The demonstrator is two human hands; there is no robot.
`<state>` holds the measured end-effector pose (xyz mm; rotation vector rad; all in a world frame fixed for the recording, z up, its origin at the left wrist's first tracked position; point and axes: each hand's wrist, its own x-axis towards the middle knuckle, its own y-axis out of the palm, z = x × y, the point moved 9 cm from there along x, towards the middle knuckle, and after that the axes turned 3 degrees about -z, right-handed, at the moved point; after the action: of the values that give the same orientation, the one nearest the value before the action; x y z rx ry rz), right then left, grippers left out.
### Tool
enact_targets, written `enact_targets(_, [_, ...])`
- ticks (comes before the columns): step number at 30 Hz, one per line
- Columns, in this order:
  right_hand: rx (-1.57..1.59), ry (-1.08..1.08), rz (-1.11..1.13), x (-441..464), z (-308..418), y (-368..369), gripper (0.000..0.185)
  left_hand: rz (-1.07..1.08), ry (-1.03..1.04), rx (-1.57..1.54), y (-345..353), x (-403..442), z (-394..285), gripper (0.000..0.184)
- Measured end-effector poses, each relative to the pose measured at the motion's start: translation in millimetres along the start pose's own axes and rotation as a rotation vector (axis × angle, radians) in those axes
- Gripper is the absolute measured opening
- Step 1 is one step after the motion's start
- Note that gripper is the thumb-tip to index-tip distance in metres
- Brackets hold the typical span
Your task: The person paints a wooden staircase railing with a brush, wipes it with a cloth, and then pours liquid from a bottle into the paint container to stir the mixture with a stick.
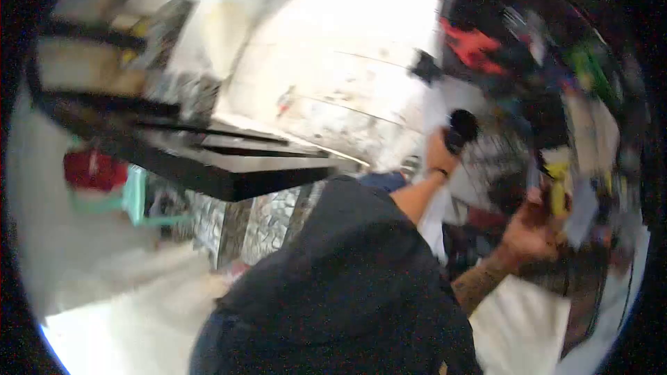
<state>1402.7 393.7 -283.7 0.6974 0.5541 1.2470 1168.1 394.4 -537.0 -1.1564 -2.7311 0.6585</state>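
Note:
The view is tilted and smeared by motion. My left hand (441,151), with a dark band at the wrist, is wrapped round a black rounded object (463,128) near the middle right. Lower and farther right, my right hand (531,232) reaches out from a tattooed forearm. Beside its fingers is a yellow object (558,191), with a pale blue-white piece (582,214) close by. Blur hides whether the right hand grips either one. My black shirt (340,285) fills the lower middle.
Dark metal bars (229,182) cross the left side. Beyond them stand a light green stool or chair (136,194) and a red item (96,169). A red cloth-like thing (474,47) and mixed clutter lie at the upper right. A stained white surface (333,73) spans the top.

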Motion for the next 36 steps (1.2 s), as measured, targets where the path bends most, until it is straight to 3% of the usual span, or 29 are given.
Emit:
enact_targets(1, [-0.068, 0.005, -0.004, 25.9, -17.9, 15.2, 0.057, -0.12, 0.029, -0.058, -4.2, 22.8, -9.5, 0.049])
enact_targets(3, [-0.203, 0.017, -0.01, 79.2, -55.6, 47.0, 0.052, -0.121, -0.047, -0.041, 1.5, 77.0, -23.1, 0.053])
enact_targets(5, [-0.163, 0.12, 0.157, 129.1, -78.4, 70.9, 0.05, -0.107, -0.065, -0.165, 11.1, 125.7, -45.9, 0.06])
enact_targets(8, [-0.153, 0.258, 0.328, 184.8, -117.4, 112.1, 0.047, -0.346, 0.057, -0.096, -7.7, 202.1, -92.4, 0.06])
enact_targets(11, [-0.136, 0.37, 0.464, 208.2, -154.4, 162.3, 0.046, -0.308, 0.158, -0.229, -42.3, 261.4, -125.9, 0.066])
enact_targets(12, [-0.122, 0.399, 0.509, 213.6, -167.6, 182.0, 0.045, -0.448, 0.234, -0.198, -58.5, 279.2, -132.2, 0.071])
enact_targets(15, [-0.064, 0.501, 0.649, 233.3, -210.0, 247.7, 0.043, -0.207, 0.008, -0.159, -65.4, 353.1, -105.1, 0.078])
enact_targets(17, [-0.005, 0.556, 0.77, 246.6, -232.0, 290.9, 0.042, -0.3, 0.175, -0.166, -100.8, 385.3, -123.0, 0.073])
enact_targets(19, [0.041, 0.597, 0.849, 268.7, -264.5, 331.2, 0.041, -0.492, 0.157, -0.148, -107.8, 427.7, -98.5, 0.066])
enact_targets(20, [0.018, 0.579, 0.839, 285.8, -286.5, 344.2, 0.041, -0.404, 0.151, -0.149, -120.9, 444.6, -98.2, 0.071])
enact_targets(21, [-0.077, 0.524, 0.788, 311.0, -310.1, 351.2, 0.038, -0.543, 0.319, -0.155, -132.2, 456.3, -90.3, 0.074])
enact_targets(22, [-0.174, 0.475, 0.735, 335.7, -332.4, 357.2, 0.035, -0.403, 0.128, -0.393, -125.8, 479.4, -54.3, 0.076])
enact_targets(23, [-0.274, 0.474, 0.807, 352.7, -362.1, 374.6, 0.032, -0.468, 0.148, 0.058, -155.8, 485.4, -71.1, 0.081])
enact_targets(25, [-0.477, 0.35, 0.872, 367.6, -406.0, 434.3, 0.03, -0.424, 0.051, -0.13, -179.0, 514.4, -43.5, 0.082])
enact_targets(26, [-0.434, 0.402, 0.903, 380.2, -435.7, 458.7, 0.028, -0.408, 0.032, -0.166, -193.2, 529.0, -39.5, 0.082])
enact_targets(29, [-0.365, 0.494, 1.045, 393.9, -507.1, 550.6, 0.026, -0.399, 0.11, 0.186, -239.8, 579.2, -92.7, 0.081])
enact_targets(31, [-0.473, 0.57, 1.098, 408.8, -551.0, 596.5, 0.025, -0.403, 0.112, 0.232, -258.1, 619.2, -103.0, 0.082])
enact_targets(33, [-0.363, 0.434, 1.259, 410.0, -573.8, 654.6, 0.02, -0.443, 0.027, -0.066, -263.6, 663.0, -92.3, 0.083])
enact_targets(34, [-0.387, 0.313, 1.388, 415.4, -589.7, 677.4, 0.017, -0.464, -0.056, -0.383, -260.8, 686.1, -81.3, 0.084])
enact_targets(35, [-0.442, 0.539, 1.396, 414.2, -609.6, 691.4, 0.014, -0.481, -0.119, -0.597, -260.2, 708.8, -73.0, 0.085])
enact_targets(36, [-0.417, 0.509, 1.451, 418.2, -626.9, 708.7, 0.014, -0.476, -0.089, -0.5, -261.4, 733.0, -78.7, 0.086])
